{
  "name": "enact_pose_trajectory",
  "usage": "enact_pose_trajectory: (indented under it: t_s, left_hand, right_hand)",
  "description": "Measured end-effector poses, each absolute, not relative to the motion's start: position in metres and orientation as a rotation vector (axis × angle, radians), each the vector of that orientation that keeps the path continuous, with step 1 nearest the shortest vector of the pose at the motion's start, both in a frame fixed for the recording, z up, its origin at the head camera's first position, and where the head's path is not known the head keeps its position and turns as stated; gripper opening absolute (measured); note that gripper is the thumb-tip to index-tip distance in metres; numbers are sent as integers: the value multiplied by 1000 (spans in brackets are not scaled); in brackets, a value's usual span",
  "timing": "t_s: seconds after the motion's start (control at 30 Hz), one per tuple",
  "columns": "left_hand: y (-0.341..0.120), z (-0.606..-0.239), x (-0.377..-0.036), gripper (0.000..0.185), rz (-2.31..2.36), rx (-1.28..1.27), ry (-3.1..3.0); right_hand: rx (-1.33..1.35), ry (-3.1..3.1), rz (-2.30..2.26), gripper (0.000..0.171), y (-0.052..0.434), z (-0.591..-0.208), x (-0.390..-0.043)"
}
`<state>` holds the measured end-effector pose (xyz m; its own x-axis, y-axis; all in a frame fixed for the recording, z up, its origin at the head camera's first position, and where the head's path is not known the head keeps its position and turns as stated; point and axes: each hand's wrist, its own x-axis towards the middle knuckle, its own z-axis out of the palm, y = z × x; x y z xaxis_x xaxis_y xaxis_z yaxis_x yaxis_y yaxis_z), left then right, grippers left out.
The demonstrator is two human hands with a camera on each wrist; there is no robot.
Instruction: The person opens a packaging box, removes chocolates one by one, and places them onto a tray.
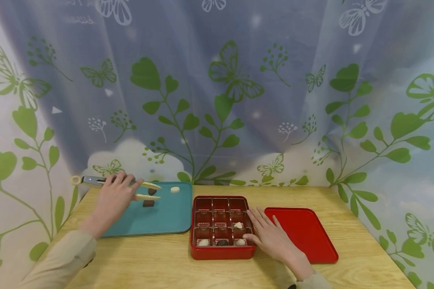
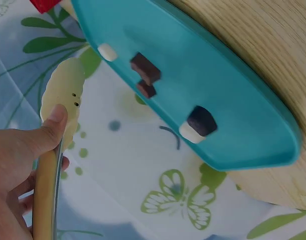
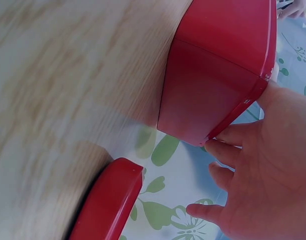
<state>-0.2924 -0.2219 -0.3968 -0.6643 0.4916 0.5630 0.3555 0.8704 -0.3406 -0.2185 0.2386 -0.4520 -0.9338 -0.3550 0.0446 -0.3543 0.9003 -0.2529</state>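
In the head view, my left hand grips a pair of tongs with cream-yellow tips, held over the teal tray. Their tips are spread with nothing visible between them. Under and beside them on the tray lie dark chocolates and a white chocolate; the left wrist view adds a dark-and-white pair. My right hand touches the right side of a red box, fingers extended and thumb at its rim. Several white and dark chocolates sit in the box's front compartments.
A flat red lid lies to the right of the box, partly behind my right hand. Everything stands on a light wooden table. A patterned curtain hangs directly behind the table's far edge.
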Motion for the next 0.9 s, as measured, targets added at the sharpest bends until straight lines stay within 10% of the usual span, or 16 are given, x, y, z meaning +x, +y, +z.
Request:
enact_pose_trajectory:
  t_s: [0.9]
  left_hand:
    - [-94,-380,-284,55,263,-831,-2247]
  right_hand:
    - [-578,3056,-414,81,240,-454,-219]
